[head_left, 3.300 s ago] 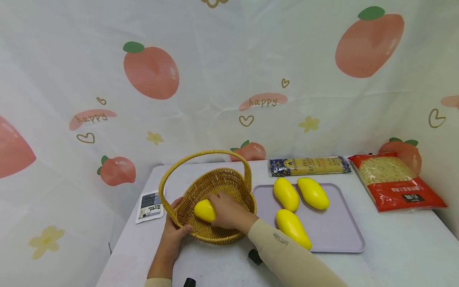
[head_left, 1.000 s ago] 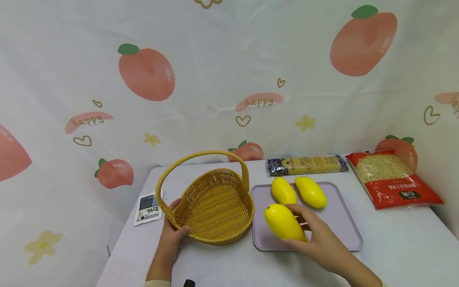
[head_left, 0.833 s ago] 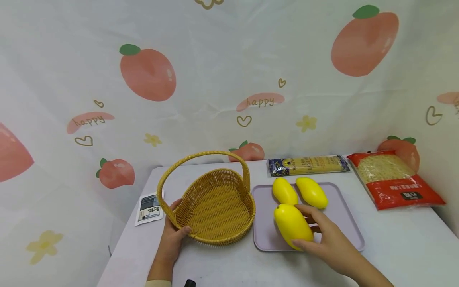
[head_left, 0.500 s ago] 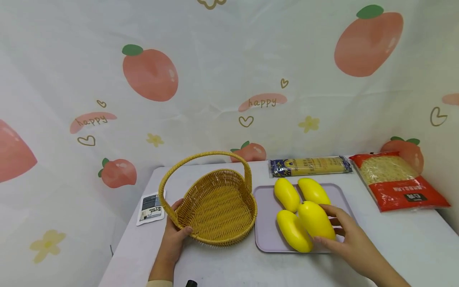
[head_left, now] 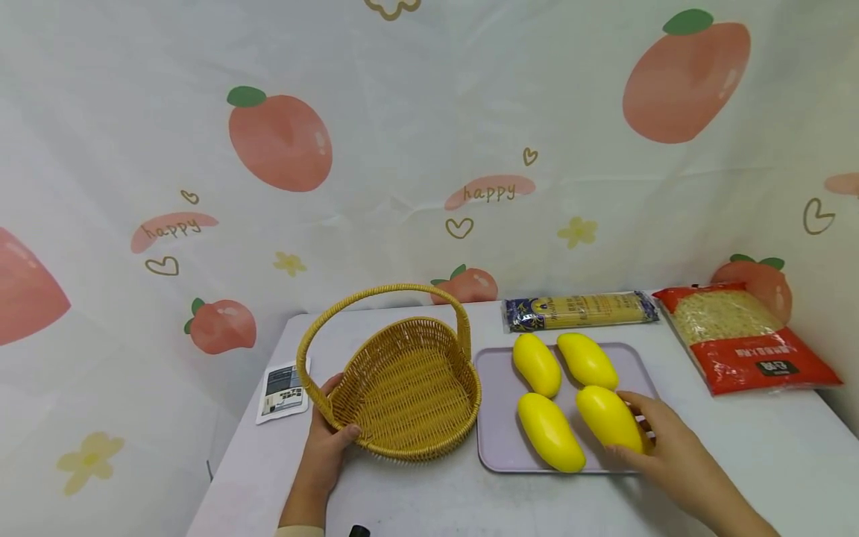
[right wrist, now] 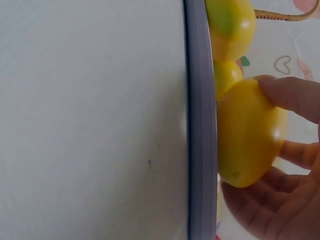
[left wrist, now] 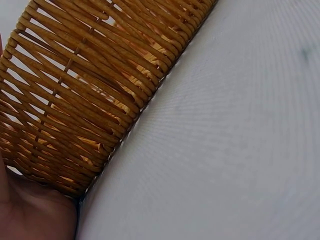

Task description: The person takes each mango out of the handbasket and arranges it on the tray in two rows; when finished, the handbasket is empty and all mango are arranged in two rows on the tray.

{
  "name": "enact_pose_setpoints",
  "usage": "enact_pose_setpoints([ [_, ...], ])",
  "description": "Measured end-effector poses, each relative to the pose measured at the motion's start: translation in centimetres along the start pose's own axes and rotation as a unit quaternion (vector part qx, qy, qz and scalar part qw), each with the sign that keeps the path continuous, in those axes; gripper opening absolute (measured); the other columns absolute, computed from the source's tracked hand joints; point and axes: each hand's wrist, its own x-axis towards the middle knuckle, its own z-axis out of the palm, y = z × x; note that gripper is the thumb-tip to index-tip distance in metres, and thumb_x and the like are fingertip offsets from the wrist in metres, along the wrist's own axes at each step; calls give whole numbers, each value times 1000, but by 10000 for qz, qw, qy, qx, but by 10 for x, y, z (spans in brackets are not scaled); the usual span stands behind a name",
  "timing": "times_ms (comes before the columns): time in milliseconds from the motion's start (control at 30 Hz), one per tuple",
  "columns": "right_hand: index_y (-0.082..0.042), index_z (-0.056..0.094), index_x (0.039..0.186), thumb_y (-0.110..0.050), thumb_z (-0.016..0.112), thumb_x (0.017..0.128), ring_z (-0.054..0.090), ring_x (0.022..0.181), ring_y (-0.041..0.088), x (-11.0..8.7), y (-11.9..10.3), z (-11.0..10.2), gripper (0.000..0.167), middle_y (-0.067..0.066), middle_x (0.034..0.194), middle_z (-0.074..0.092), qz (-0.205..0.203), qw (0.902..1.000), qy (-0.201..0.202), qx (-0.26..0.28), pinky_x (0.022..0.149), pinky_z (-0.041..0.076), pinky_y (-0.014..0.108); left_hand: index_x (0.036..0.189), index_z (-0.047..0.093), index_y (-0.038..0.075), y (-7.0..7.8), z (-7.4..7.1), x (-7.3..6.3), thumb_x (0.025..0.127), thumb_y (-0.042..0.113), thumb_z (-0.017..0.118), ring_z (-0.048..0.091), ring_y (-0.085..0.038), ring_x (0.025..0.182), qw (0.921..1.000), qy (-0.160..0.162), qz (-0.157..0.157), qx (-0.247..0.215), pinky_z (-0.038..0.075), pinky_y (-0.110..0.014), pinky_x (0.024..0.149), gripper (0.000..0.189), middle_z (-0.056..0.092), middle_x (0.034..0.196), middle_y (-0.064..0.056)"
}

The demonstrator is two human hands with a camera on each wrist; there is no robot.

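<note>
My left hand [head_left: 323, 451] grips the near left rim of a wicker basket [head_left: 409, 403] with a tall arched handle; nothing lies inside it. In the left wrist view the basket's woven side [left wrist: 95, 85] rises beside part of the palm [left wrist: 37, 210]. My right hand [head_left: 671, 455] holds a yellow mango [head_left: 609, 419] at the front right of a pale purple tray [head_left: 496, 447], thumb on the near side, fingers on the far side. On that tray lie other mangoes: one at front left [head_left: 550, 432], a back left mango [head_left: 537, 365] and a back right mango [head_left: 587, 360].
Behind the tray lies a packet of noodles [head_left: 580, 311]. A red and clear bag [head_left: 748, 339] is at the far right. A white sachet [head_left: 283, 389] lies left of the basket. A small black object [head_left: 359, 531] shows at the front edge.
A mango inside the basket was carried by my right hand over to the tray. It moved rightward past the front left mango and down to the front right. My left hand kept its grip.
</note>
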Motion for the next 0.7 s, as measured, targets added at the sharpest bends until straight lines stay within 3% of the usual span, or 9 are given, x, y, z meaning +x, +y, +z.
enact_pose_setpoints([
  [200,10,48,151,-49,91,88,62,112,35,5,3,1,96,28,138,60,296,9987,-350,-203,97,56,66,170,29,19,0,0,0,99,9,82,51,-31,143,10000,-22,47,-41,50,-31,110,89,33,167,-13],
  [500,10,52,149,-57,86,90,64,107,35,3,2,2,95,31,136,62,473,9979,-242,-368,94,56,66,170,31,22,1,1,0,100,9,81,50,-30,144,10000,-11,22,27,50,-30,110,87,32,168,-12],
  [700,12,51,148,-51,87,92,68,104,34,1,1,-1,92,32,133,61,608,9970,-322,-362,89,61,60,170,29,19,0,0,0,97,10,84,49,-30,144,9998,-94,79,-173,51,-30,109,92,31,168,-12],
])
